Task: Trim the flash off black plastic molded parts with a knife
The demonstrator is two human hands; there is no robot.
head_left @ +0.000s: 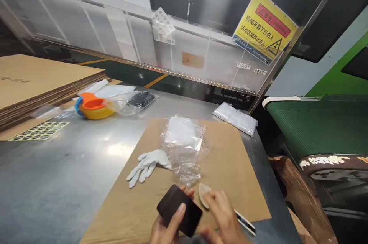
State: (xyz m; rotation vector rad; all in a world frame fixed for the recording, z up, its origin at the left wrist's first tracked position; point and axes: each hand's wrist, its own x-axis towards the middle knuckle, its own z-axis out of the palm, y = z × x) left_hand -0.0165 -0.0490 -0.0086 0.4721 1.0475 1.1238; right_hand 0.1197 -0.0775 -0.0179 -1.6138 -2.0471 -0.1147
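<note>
My left hand point(169, 225) is closed round a black slab with rounded corners point(181, 210), thumb across its top face and fingertips at the far edge. What kind of thing the slab is, I cannot make out. Just to its right, the curled fingers of my right hand point(221, 213) grip an off-white pad with a rounded edge point(203, 195). A slim white and black tool point(245, 222) lies partly hidden behind that hand. Both hands are over a brown cardboard sheet point(230, 159). Beyond them lies a crumpled clear plastic bag point(184, 140) with something white inside, beside a white glove point(149, 165).
Farther off are a white wrapped packet point(235, 118), nested coloured bowls point(96, 106) and a bagged black item point(140, 99). A sticker sheet point(40, 131) lies near stacked cardboard point(43, 83). To the right runs a green conveyor belt point(322, 125); a clear panel point(138, 40) stands behind.
</note>
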